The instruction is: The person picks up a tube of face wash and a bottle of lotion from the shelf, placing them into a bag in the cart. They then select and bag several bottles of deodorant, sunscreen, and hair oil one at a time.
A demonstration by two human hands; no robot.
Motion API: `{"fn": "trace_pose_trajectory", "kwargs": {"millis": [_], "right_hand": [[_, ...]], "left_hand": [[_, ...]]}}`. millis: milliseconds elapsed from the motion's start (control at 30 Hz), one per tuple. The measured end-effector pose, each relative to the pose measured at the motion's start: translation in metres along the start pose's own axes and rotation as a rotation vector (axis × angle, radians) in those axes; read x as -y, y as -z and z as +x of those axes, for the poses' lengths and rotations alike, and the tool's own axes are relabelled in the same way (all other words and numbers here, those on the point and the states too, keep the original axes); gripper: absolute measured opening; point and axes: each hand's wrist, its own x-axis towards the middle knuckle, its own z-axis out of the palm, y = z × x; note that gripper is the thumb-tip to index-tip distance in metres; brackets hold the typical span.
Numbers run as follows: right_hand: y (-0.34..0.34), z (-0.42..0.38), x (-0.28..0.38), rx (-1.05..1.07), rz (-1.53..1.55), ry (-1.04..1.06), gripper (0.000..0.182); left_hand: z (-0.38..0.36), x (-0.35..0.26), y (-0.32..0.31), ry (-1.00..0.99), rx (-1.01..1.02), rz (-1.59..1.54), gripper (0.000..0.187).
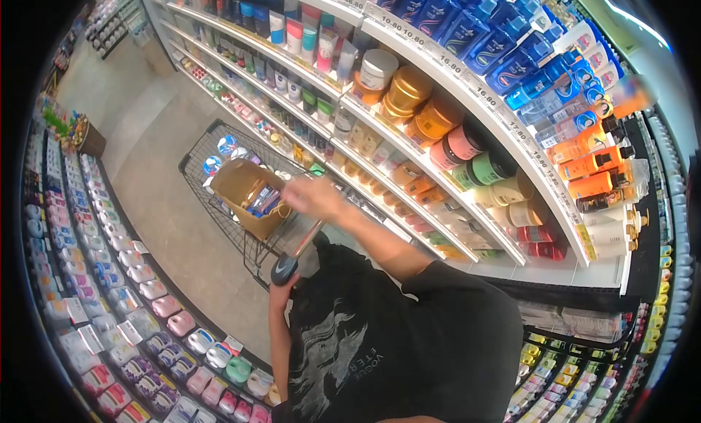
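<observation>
My right hand [312, 197] reaches out over a shopping cart [219, 142] and hovers at the near rim of an open brown cardboard box [237, 181] with packaged items inside. The hand is blurred, so I cannot tell whether it holds anything. My left hand [280, 290] grips the dark end of the cart handle [286, 266] close to my black T-shirt.
On the right, curved shelves [467, 87] carry jars, blue bottles and orange bottles with price tags. A low shelf [124, 277] of pastel packs runs along the left. The beige aisle floor [146, 131] stretches beyond the cart.
</observation>
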Motion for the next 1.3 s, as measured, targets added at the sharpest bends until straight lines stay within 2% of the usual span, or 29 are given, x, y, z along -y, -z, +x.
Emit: {"fn": "trace_pose_trajectory", "kwargs": {"millis": [67,133,167,233,267,300,333,367,400,433,467,500,567,633,700,767,800,833,867,900,967,1000,1033,1100,1167,1233,1267,1300], "right_hand": [[-0.065,-0.042,-0.039,0.267,-0.096,0.058,0.021],[-0.11,-0.086,-0.077,0.468,-0.088,-0.063,0.027],[-0.128,-0.104,-0.098,0.478,-0.081,-0.063,0.027],[-0.161,-0.132,-0.123,0.266,0.031,-0.189,0.028],[-0.168,-0.133,-0.131,0.317,-0.023,-0.132,0.028],[-0.172,-0.126,-0.142,0.382,-0.056,-0.063,0.027],[-0.165,-0.109,-0.133,0.599,-0.053,-0.223,0.027],[-0.162,-0.095,-0.136,0.738,-0.038,-0.157,0.029],[-0.154,-0.083,-0.133,0.828,-0.041,-0.154,0.031],[-0.151,-0.072,-0.128,0.813,-0.015,-0.156,0.034],[-0.138,-0.058,-0.109,0.732,0.119,-0.171,0.028],[-0.134,-0.044,-0.095,0.742,0.129,-0.161,0.028],[-0.126,-0.012,-0.082,0.553,0.237,-0.221,0.02],[-0.121,0.03,-0.07,0.501,0.174,-0.176,0.018],[-0.142,0.067,-0.081,0.451,0.118,-0.134,0.017],[-0.185,0.099,-0.113,0.511,-0.045,0.084,0.02],[-0.205,0.112,-0.12,0.519,-0.036,0.086,0.02],[-0.225,0.122,-0.123,0.713,-0.134,0.134,0.024],[-0.242,0.131,-0.128,0.908,-0.233,0.183,0.03],[-0.255,0.136,-0.134,0.924,-0.222,0.182,0.03],[-0.28,0.133,-0.146,1.319,-0.425,0.213,0.052],[-0.292,0.132,-0.151,1.46,-0.455,0.167,0.07],[-0.306,0.123,-0.165,1.483,-0.433,0.166,0.07],[-0.332,0.108,-0.193,1.421,-0.623,0.234,0.087],[-0.35,0.104,-0.203,1.389,-0.65,0.256,0.085],[-0.33,0.126,-0.193,1.527,-0.598,0.334,0.083],[-0.326,0.132,-0.192,1.483,-0.631,0.423,0.068],[-0.331,0.128,-0.203,1.462,-0.635,0.433,0.068]], "left_hand": [[0.001,0.001,0.001,-0.004,-0.002,0.019,0.043],[-0.004,-0.002,-0.001,0.008,-0.027,0.033,0.043],[-0.005,-0.003,-0.003,0.017,-0.034,0.029,0.043],[-0.005,-0.008,-0.008,-0.142,-0.029,-0.031,0.044],[-0.007,-0.015,-0.009,-0.137,-0.017,0.014,0.047],[-0.009,-0.025,-0.007,-0.116,-0.026,0.057,0.05],[-0.012,-0.03,-0.003,0.015,-0.046,0.134,0.057],[-0.009,-0.019,0.001,-0.061,-0.056,0.132,0.059],[-0.01,-0.021,0.001,-0.01,-0.073,0.104,0.063],[-0.012,-0.024,0.001,-0.001,-0.116,0.101,0.063],[-0.012,-0.03,-0.001,-0.02,-0.067,0.029,0.065],[-0.015,-0.036,-0.004,-0.039,-0.008,-0.041,0.067],[-0.019,-0.045,-0.01,-0.096,-0.042,-0.024,0.062],[-0.021,-0.052,-0.012,-0.149,-0.074,-0.006,0.057],[-0.021,-0.056,-0.012,-0.138,-0.08,0.043,0.057],[-0.018,-0.053,-0.015,-0.146,-0.126,0.074,0.054],[-0.015,-0.052,-0.015,-0.163,-0.161,0.109,0.052],[-0.013,-0.053,-0.015,-0.151,-0.169,0.108,0.052],[-0.012,-0.053,-0.015,-0.089,-0.151,-0.02,0.049],[-0.01,-0.055,-0.017,-0.024,-0.134,-0.149,0.046],[-0.005,-0.058,-0.018,0.025,-0.174,-0.117,0.042],[-0.004,-0.06,-0.019,0.056,-0.203,-0.075,0.039],[-0.003,-0.06,-0.02,0.085,-0.21,-0.08,0.039],[0.002,-0.061,-0.02,0.074,-0.245,-0.1,0.035],[0.004,-0.051,-0.019,0.099,-0.261,-0.109,0.035],[0.006,-0.049,-0.018,0.087,-0.245,-0.131,0.038],[0.007,-0.049,-0.018,0.075,-0.252,-0.125,0.038],[0.008,-0.043,-0.018,0.077,-0.244,-0.124,0.039]]}}
